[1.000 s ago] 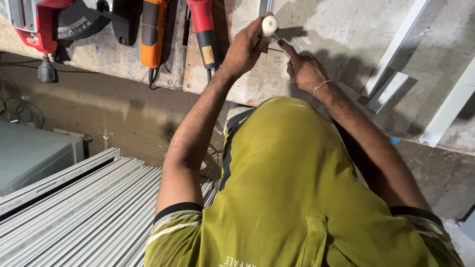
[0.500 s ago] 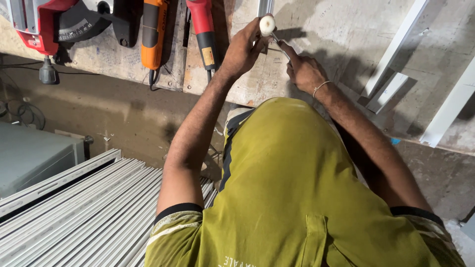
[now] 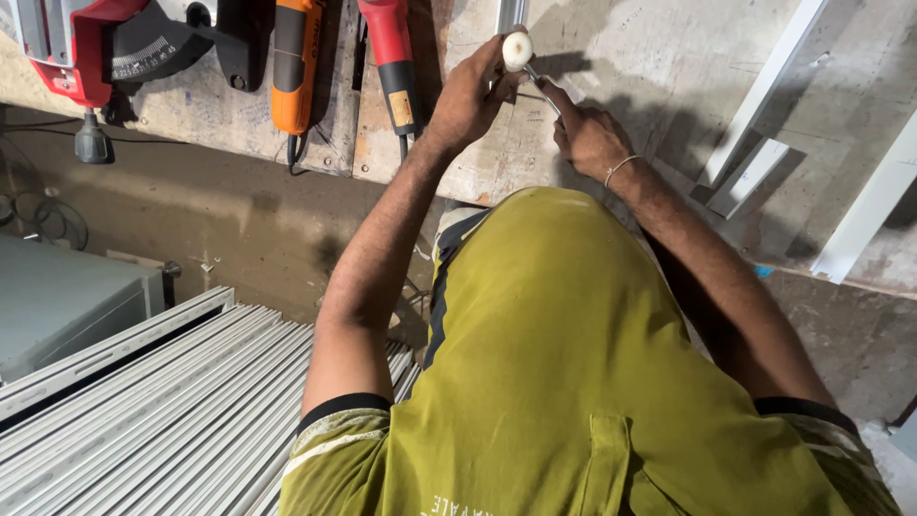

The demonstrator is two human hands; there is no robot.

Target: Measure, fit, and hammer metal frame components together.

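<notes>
Step in hand: my read is a fitting job, a small part being worked at the bench with a thin tool. Both hands are raised over the workbench (image 3: 611,57), close together.
Left hand: the left hand (image 3: 473,91) is closed round a small round white piece (image 3: 517,50), held at the fingertips with its pale end facing the camera.
Right hand: the right hand (image 3: 587,139) is closed on a slim metal tool (image 3: 543,88), whose tip reaches up to just under the white piece. A thin bracelet sits at that wrist.
Where the work is: at the top middle of the view, above the bench surface, just below a grey metal bar (image 3: 512,13) that runs out of frame.
Next move, as I judge it: it calls for keeping the white piece steady and the tool tip lined up on it; the hold is at the fingertips, so a slip looks possible.
Around: orange power tool (image 3: 294,67) and red-handled tool (image 3: 394,57) lie on the bench to the left, a red mitre saw (image 3: 76,48) further left; white profile lengths (image 3: 764,96) lie to the right; a stack of pale profiles (image 3: 143,411) sits lower left.
Hidden or unclear: the contact point between tool and piece is too small to make out. I can't tell what kind of tool it is; the handle is buried in the palm. The green shirt (image 3: 573,382) blocks the bench edge below the hands. The saw and bar are cut off by the top edge.
</notes>
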